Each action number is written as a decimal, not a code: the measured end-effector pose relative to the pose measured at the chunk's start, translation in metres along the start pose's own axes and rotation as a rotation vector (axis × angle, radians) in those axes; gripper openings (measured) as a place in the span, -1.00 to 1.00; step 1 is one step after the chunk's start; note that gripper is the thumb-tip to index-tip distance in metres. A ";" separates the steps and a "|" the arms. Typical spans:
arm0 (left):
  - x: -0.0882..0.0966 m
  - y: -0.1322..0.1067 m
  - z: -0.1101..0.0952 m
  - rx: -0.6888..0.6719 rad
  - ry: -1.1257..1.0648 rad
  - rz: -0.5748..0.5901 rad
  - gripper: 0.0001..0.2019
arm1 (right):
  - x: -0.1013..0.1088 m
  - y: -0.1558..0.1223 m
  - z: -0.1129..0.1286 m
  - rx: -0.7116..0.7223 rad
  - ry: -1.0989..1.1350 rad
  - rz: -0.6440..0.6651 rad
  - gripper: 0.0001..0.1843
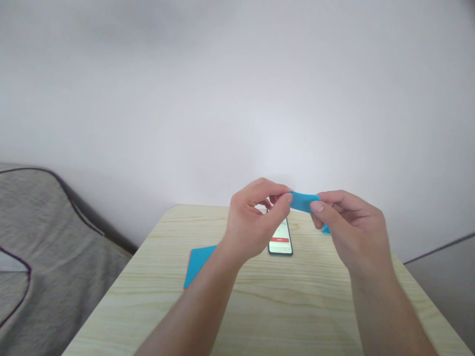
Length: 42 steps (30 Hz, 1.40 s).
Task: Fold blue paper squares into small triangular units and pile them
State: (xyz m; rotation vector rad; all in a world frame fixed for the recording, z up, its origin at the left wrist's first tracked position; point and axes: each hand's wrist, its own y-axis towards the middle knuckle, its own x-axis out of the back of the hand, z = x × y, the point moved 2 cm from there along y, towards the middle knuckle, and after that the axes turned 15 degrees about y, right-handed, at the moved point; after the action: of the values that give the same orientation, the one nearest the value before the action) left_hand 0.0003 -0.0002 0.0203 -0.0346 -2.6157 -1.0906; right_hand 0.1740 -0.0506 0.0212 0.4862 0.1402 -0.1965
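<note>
A small folded strip of blue paper point(302, 202) is stretched between my two hands, above the far part of the table. My left hand point(254, 215) pinches its left end between thumb and forefinger. At the other end, my right hand point(352, 225) grips the strip with its thumb in front and fingers behind. Below my left hand a phone point(280, 247) lies face up with its screen lit, its upper part partly covered by the hand. A flat blue sheet point(198, 262) with a reddish edge lies on the left, partly hidden by my left forearm.
The light wood table point(297, 306) ends at a white wall point(237, 99). Another small blue piece point(326, 229) shows on the table behind my right hand. Left of the table is a grey cushioned thing point(44, 247) with dark piping.
</note>
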 end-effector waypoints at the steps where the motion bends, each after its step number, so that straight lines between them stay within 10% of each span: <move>1: 0.000 0.000 0.000 0.007 -0.010 0.005 -0.94 | 0.000 0.000 0.000 -0.007 0.007 0.008 -0.91; 8: 0.001 -0.001 0.002 0.061 -0.080 0.049 -0.92 | -0.001 0.001 0.005 -0.026 0.044 0.065 -0.68; 42: 0.000 0.005 0.007 0.166 -0.298 0.302 -0.83 | -0.002 -0.001 0.014 -0.064 -0.145 0.165 -0.79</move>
State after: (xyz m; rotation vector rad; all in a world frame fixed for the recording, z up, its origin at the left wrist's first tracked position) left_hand -0.0011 0.0079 0.0195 -0.5760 -2.8260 -0.8127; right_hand 0.1727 -0.0579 0.0332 0.4163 -0.0355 -0.0652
